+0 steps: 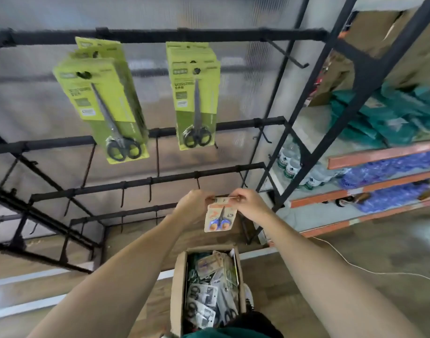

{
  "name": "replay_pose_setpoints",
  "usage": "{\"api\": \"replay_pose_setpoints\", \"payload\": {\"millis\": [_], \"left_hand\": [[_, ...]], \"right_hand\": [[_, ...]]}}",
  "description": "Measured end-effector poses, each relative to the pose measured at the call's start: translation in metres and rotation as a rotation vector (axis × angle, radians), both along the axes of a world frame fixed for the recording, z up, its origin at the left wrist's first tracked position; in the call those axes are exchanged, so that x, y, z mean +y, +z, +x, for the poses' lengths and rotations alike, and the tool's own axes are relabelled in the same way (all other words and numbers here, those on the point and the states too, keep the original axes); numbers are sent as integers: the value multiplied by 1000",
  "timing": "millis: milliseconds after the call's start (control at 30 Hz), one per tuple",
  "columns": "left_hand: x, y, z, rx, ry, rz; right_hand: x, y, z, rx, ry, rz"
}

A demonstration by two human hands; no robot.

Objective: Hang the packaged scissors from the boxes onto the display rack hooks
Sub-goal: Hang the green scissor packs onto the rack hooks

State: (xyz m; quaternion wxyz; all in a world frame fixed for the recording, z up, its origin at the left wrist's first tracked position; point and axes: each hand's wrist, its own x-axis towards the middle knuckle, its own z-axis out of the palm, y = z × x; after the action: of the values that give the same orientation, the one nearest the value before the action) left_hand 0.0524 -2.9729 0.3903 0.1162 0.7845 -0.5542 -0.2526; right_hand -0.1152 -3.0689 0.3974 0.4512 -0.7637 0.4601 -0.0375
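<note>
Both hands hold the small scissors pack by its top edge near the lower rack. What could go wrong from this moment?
1. The left hand and right hand pinch the small pack right at its top edge, so fingers may cover the hang hole and it could miss a hook.
2. If it slips, it may fall beside the open box below.

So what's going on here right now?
A person is stocking a display rack. Both hands, left hand and right hand, pinch the top edge of a small orange scissors pack near the lower hooks. Two stacks of green scissors packs already hang higher up. An open box of packs sits below.
</note>
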Motion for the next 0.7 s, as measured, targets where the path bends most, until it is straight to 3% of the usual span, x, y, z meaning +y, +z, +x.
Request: {"api": "replay_pose_setpoints", "payload": {"millis": [433,567,700], "left_hand": [[-127,4,-47,112,353,-78],[-154,18,-62,46,415,-84],[-172,33,-72,-108,312,-53]], "right_hand": [[-141,-33,-39,-128,31,235],[-171,-23,-45,-199,28,234],[-186,-12,-51,-272,-27,195]]}}
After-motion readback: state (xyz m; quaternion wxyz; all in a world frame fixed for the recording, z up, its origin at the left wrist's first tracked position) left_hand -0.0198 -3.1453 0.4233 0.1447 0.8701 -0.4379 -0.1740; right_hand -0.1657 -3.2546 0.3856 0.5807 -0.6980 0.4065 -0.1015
